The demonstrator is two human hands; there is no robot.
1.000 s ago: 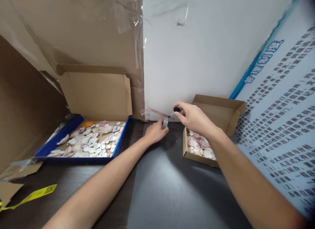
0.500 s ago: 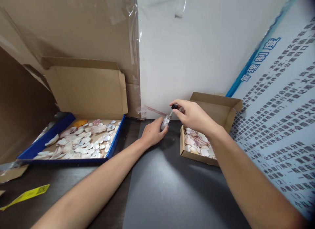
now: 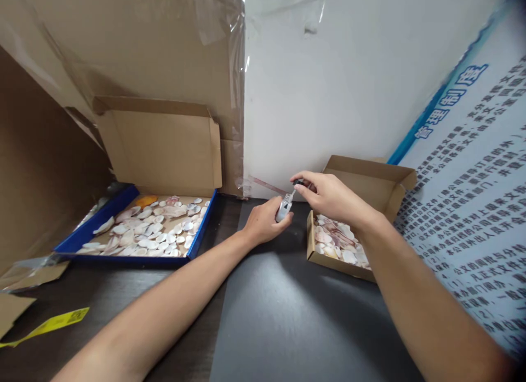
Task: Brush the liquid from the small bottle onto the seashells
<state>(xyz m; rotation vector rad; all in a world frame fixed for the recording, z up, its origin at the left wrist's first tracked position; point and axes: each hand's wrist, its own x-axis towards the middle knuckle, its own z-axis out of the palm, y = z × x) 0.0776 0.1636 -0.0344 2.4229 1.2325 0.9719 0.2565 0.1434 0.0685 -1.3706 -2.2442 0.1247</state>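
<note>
A small glass bottle (image 3: 284,210) is gripped between the thumb and fingers of my left hand (image 3: 265,223), tilted over the dark mat (image 3: 267,300). The fingers of my right hand (image 3: 322,193) pinch a black cap (image 3: 298,183) just up and right of the bottle. From the cap a thin stem (image 3: 293,193) slants down to the bottle's neck; whether its tip is inside I cannot tell. Right of my hands, a small cardboard box (image 3: 311,245) holds shells (image 3: 337,237), partly hidden by my right forearm.
At the left a blue-sided box (image 3: 201,228) with its cardboard lid raised holds several shells (image 3: 152,228). A yellow strip (image 3: 53,323) and cardboard scraps (image 3: 14,311) lie at the lower left. A printed sheet (image 3: 464,206) leans at the right; a white panel (image 3: 312,97) stands behind.
The whole view has shifted, so things appear farther right. The capped stem now sits closer to the bottle's neck. Both hands keep their holds.
</note>
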